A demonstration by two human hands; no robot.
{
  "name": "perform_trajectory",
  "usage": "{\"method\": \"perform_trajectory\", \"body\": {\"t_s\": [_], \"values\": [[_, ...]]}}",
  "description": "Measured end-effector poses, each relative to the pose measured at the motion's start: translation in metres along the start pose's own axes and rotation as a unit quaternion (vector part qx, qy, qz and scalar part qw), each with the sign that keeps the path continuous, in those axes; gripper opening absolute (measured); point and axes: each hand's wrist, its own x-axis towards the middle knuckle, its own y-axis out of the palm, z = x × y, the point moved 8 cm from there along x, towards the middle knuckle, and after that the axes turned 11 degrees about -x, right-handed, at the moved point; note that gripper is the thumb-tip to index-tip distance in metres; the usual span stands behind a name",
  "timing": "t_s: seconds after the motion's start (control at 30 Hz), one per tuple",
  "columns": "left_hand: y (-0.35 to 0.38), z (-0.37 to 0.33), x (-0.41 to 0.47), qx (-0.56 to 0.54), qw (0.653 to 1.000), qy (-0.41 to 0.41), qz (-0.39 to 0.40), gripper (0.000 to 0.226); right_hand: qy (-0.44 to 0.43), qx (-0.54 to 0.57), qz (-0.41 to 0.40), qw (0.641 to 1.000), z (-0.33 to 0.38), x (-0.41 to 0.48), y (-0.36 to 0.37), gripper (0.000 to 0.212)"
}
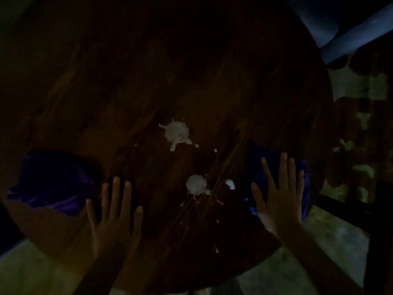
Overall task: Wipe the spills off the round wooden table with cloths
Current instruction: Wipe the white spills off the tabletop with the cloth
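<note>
The scene is very dark. A round wooden table [131, 86] fills the view. Two white spills lie near its middle: a larger splat [177, 132] and a smaller blob [196, 185], with small drops around them. A purple cloth [51, 184] lies at the table's left edge. A blue cloth [262, 167] lies at the right edge. My left hand [116, 218] is flat with fingers spread, just right of the purple cloth and not on it. My right hand [278, 199] is spread flat over the blue cloth without gripping it.
A pale blue-grey chair or seat [350, 28] stands beyond the table at the top right. Dark frame bars [376, 231] rise at the right. The patterned floor [348, 88] shows to the right and pale floor [27, 271] below the table's near edge.
</note>
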Motion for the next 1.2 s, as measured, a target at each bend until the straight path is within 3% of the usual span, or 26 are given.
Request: {"method": "perform_trajectory", "body": {"t_s": [0.2, 0.43, 0.57, 0.67, 0.77, 0.87, 0.93, 1.0, 1.1, 1.2], "values": [[0.000, -0.001, 0.003, 0.000, 1.000, -0.004, 0.024, 0.068, -0.051, 0.002, -0.018, 0.999, 0.010, -0.082, 0.033, 0.067], [-0.001, 0.000, 0.004, -0.011, 1.000, -0.008, 0.018, 0.066, 0.126, 0.067, -0.012, 0.990, -0.008, -0.062, 0.024, 0.067], [-0.003, 0.002, 0.005, -0.023, 0.999, -0.002, 0.023, 0.065, 0.171, 0.067, 0.010, 0.983, 0.048, -0.108, 0.032, 0.068], [-0.008, 0.001, 0.003, -0.081, 0.996, 0.001, 0.029, 0.066, 0.103, 0.051, 0.024, 0.993, 0.136, -0.143, 0.032, 0.070], [-0.023, 0.007, -0.001, -0.182, 0.982, 0.006, 0.040, 0.071, -0.076, 0.042, 0.004, 0.996, 0.241, -0.164, 0.023, 0.069], [-0.049, 0.019, -0.010, -0.236, 0.971, 0.028, -0.006, 0.068, -0.206, 0.046, -0.033, 0.977, 0.274, -0.172, 0.019, 0.066], [-0.058, 0.030, -0.013, -0.254, 0.967, 0.026, -0.023, 0.065, -0.263, 0.043, -0.049, 0.963, 0.246, -0.172, 0.022, 0.065], [-0.063, 0.041, -0.015, -0.261, 0.964, 0.016, -0.040, 0.062, -0.246, 0.032, -0.054, 0.967, 0.181, -0.160, 0.031, 0.066], [-0.061, 0.053, -0.017, -0.243, 0.969, 0.003, -0.051, 0.063, -0.076, 0.024, -0.035, 0.996, 0.054, -0.117, 0.035, 0.066], [-0.039, 0.034, -0.023, -0.178, 0.983, 0.049, -0.009, 0.070, 0.076, 0.037, 0.007, 0.996, -0.020, -0.070, 0.025, 0.078]]}}
